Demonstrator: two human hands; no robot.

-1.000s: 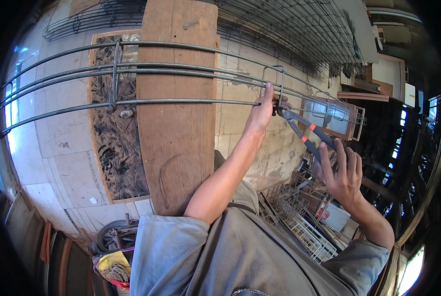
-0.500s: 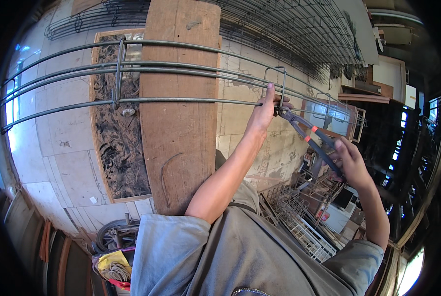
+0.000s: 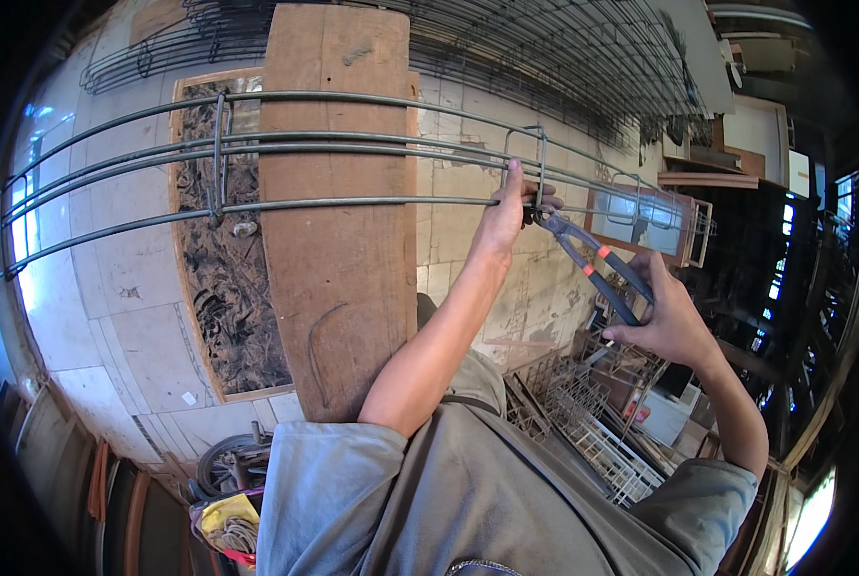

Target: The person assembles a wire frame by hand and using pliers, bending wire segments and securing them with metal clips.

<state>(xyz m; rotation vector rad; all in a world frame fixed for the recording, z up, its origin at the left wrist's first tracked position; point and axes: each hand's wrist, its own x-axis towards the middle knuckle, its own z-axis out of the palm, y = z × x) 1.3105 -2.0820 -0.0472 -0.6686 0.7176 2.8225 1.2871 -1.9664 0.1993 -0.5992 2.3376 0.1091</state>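
Note:
A long cage of grey steel bars joined by bent stirrups spans the view from left to right. My left hand is closed around its lowest bar beside a stirrup, thumb pointing up. Something small and dark shows at its fingers, too hidden to name. Pincers with dark handles and orange bands have their jaws at that bar-and-stirrup corner, close to my left fingers. My right hand holds the pincers by the handles, thumb under the lower handle and fingers at the upper one. The jaw tips are partly hidden.
Beneath the cage lies a wide wooden board, with a loose piece of wire on it. Left of it is a wood-framed tray of dark debris. More wire cages are stacked at the back. White wire racks stand lower right.
My right hand has loosened and shifted on the pincers, its thumb now showing below the lower handle. My left hand keeps its grip. The whole view has shifted slightly.

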